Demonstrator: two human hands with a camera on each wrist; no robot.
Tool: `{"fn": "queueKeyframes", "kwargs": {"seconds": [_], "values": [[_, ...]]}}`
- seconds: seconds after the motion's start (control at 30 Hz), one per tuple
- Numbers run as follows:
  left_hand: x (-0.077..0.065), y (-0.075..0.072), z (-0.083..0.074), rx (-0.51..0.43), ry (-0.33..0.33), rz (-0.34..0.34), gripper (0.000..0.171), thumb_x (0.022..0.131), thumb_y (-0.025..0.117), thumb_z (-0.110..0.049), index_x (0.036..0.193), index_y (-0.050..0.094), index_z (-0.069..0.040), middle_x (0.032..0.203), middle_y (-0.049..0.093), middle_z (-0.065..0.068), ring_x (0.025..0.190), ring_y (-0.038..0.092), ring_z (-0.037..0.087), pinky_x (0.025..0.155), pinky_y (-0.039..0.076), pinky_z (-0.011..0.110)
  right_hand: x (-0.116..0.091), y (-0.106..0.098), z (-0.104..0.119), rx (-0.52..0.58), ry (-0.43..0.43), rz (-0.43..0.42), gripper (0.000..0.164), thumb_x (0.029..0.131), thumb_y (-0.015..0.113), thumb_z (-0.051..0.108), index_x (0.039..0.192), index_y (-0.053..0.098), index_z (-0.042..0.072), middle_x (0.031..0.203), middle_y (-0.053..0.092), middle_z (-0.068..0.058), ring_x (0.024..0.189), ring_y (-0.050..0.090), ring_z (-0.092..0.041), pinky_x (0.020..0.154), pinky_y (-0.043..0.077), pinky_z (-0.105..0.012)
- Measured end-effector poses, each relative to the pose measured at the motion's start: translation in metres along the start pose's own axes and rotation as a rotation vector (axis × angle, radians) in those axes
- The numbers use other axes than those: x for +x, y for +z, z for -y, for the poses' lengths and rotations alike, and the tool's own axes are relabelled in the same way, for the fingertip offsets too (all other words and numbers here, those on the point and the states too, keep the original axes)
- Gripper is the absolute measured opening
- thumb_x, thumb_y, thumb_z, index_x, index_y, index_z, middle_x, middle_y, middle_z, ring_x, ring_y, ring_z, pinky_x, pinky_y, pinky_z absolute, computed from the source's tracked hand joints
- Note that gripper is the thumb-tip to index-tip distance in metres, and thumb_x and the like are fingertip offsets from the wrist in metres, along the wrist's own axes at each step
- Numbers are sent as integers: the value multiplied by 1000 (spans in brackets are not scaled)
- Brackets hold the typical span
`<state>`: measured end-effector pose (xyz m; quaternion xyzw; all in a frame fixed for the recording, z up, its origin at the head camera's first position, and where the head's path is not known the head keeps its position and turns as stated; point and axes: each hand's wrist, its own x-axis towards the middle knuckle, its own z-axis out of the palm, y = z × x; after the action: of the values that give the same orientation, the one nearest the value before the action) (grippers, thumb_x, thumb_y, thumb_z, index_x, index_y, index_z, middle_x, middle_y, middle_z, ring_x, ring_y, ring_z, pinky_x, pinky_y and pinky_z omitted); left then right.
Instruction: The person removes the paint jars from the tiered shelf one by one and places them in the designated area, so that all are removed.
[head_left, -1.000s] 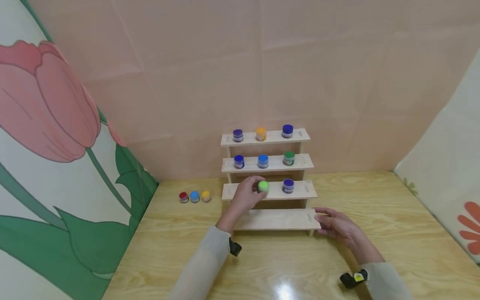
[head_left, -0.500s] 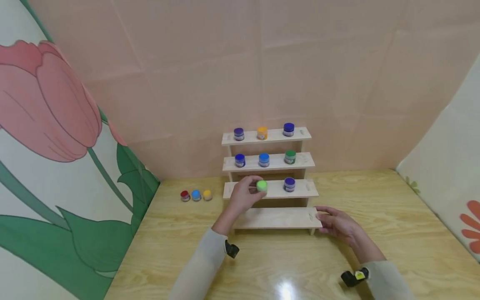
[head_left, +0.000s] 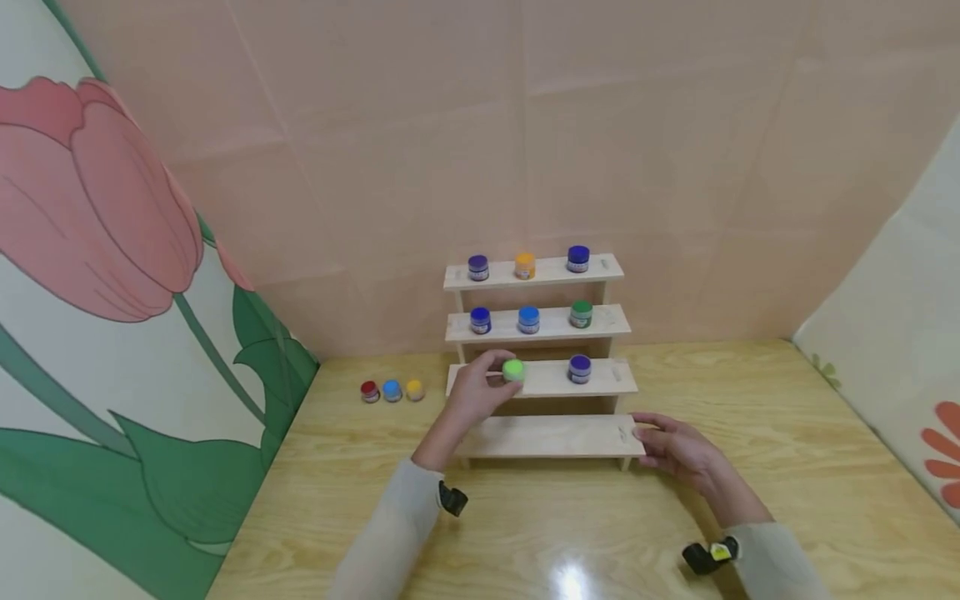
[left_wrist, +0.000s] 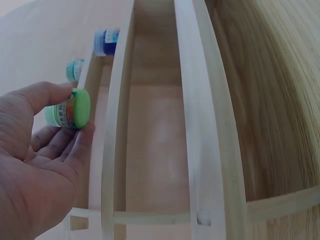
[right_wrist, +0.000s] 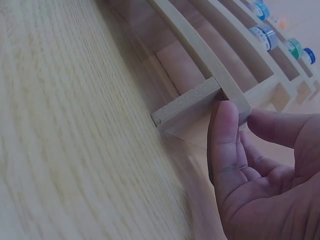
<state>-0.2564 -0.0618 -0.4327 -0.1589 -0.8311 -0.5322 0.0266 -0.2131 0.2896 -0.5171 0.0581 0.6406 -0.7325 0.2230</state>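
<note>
My left hand (head_left: 474,393) pinches a small light-green paint jar (left_wrist: 70,110) between thumb and fingers, at the left part of the third step down of a wooden tiered shelf (head_left: 555,437). On that same step, farther right, stands a purple jar (head_left: 579,369). My right hand (head_left: 678,452) grips the right end of the lowest step; in the right wrist view its thumb and fingers (right_wrist: 227,125) close on the board's corner. The middle step above holds a dark blue jar (head_left: 480,320), a light blue jar (head_left: 528,319) and a green jar (head_left: 581,313).
The top step bears a purple jar (head_left: 477,267), an orange jar (head_left: 525,266) and a dark blue jar (head_left: 578,258). Left of the shelf, a red jar (head_left: 370,392), a blue jar (head_left: 392,391) and a yellow jar (head_left: 415,390) stand in a row on the wooden table (head_left: 330,467).
My left hand has moved a little to the left along the third step with the light-green paint jar. The right hand keeps its grip on the shelf's end.
</note>
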Motion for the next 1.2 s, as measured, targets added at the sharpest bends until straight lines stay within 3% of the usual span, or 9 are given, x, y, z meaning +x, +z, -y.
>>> {"fn": "queueKeyframes", "kwargs": {"seconds": [0.4,0.63,1.2], "values": [[-8,-12,4,-21,18,2,41,88,79,-9,126,64,-7,121,67,10,116,65,25,93,57,25,1,0,0,-5,-10,5,62,101,63,14,153,33,-2,103,71,0,90,68,-14,78,61,-29],[-16,-24,10,17,-16,-1,41,90,77,-13,129,63,-12,124,65,7,116,65,23,94,57,27,-2,1,0,8,-23,10,59,101,63,12,151,37,-2,103,72,0,90,69,-14,77,62,-29],[-28,-56,31,10,-54,-74,45,88,78,-8,130,64,-11,126,65,10,118,64,28,98,56,35,1,-2,0,6,-8,13,60,101,63,13,152,36,0,103,71,-1,88,68,-14,78,62,-29]]}}
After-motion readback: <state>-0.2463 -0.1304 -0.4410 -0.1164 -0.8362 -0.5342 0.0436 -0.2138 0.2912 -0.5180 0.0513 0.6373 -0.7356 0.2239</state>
